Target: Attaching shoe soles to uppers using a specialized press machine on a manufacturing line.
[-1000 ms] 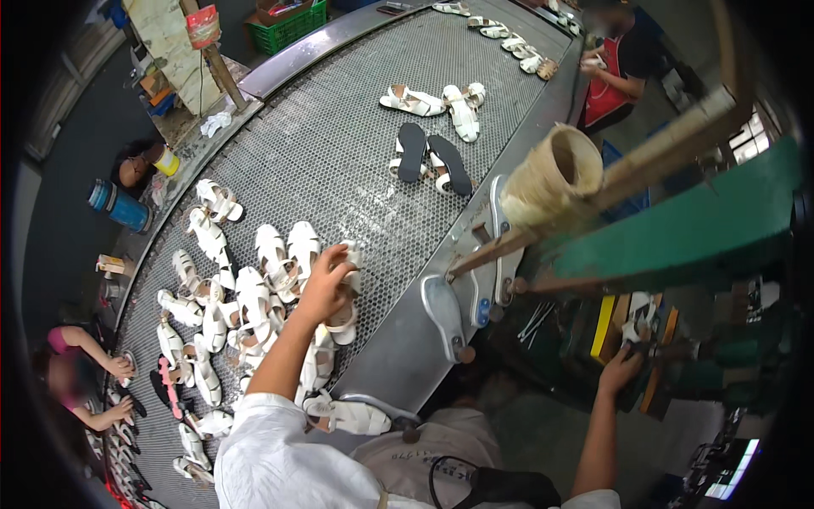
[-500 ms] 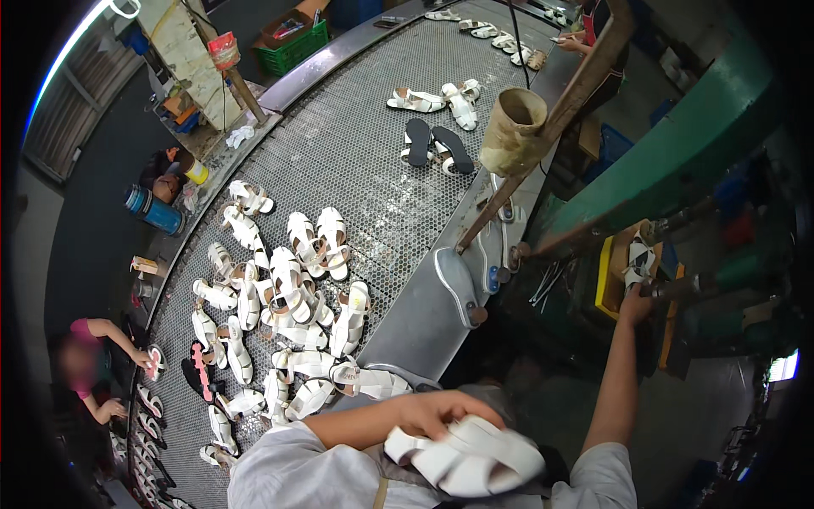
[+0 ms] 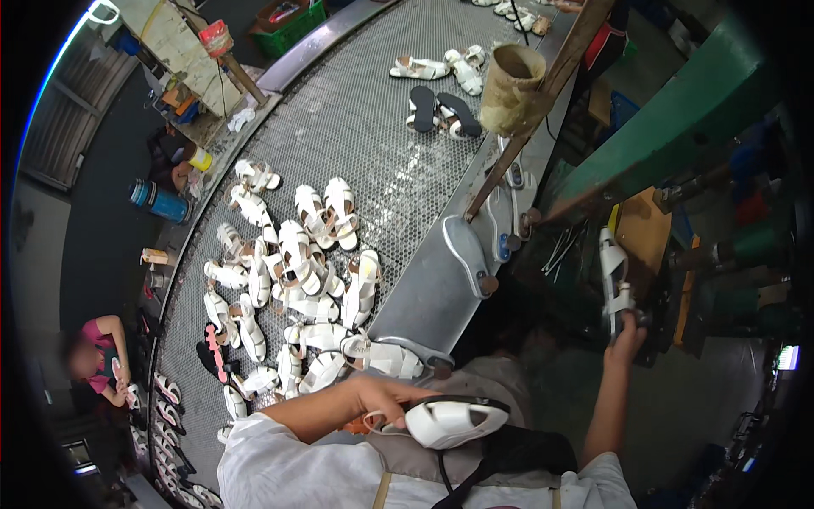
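Left hand point(image 3: 381, 399) grips a white sandal point(image 3: 449, 420) close to the lap, below the mesh counter point(image 3: 381, 127). Right hand point(image 3: 626, 332) clasps another white sandal point(image 3: 614, 276) upright at the green machine point(image 3: 678, 144); a firm heel grip should keep it square.

Sandal pile point(image 3: 288, 280) on mesh conveyor point(image 3: 365, 127) ahead-left of me. Sandal point(image 3: 449, 420) in my left hand point(image 3: 381, 399), close in. My right hand point(image 3: 626, 335) far right, probably gripping another sandal point(image 3: 612, 276).
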Motion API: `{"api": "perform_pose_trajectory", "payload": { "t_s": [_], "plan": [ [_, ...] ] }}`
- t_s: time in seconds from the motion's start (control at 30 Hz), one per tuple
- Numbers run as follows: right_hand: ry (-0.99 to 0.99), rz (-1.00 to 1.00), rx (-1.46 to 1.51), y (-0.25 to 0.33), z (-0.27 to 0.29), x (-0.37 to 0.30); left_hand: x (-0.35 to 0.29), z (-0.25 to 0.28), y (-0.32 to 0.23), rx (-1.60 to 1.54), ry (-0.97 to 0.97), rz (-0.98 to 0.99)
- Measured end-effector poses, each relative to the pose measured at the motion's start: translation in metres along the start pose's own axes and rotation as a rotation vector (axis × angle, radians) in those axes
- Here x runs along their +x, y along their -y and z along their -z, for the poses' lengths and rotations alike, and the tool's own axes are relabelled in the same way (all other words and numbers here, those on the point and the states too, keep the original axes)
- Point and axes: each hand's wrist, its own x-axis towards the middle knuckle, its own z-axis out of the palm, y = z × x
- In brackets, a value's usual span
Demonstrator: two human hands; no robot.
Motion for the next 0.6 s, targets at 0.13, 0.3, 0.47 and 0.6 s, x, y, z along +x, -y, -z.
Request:
{"api": "perform_pose_trajectory", "payload": {
  "t_s": [0.13,0.3,0.47,0.6],
  "plan": [
    [0.313,-0.004,-0.191,0.027,-0.072,-0.135,0.022,0.046,0.006,-0.416,-0.241,-0.067],
    [0.719,0.462,-0.256,-0.045,-0.149,-0.199,0.09,0.077,-0.037,-0.326,-0.258,-0.411],
    [0.79,0.302,-0.136,-0.053,-0.137,-0.196,0.103,0.173,-0.161,-0.332,-0.525,-0.941],
    [0.884,0.332,-0.226,-0.031,-0.107,-0.191,0.13,0.167,-0.183,-0.115,-0.804,-0.781]
  ]
}}
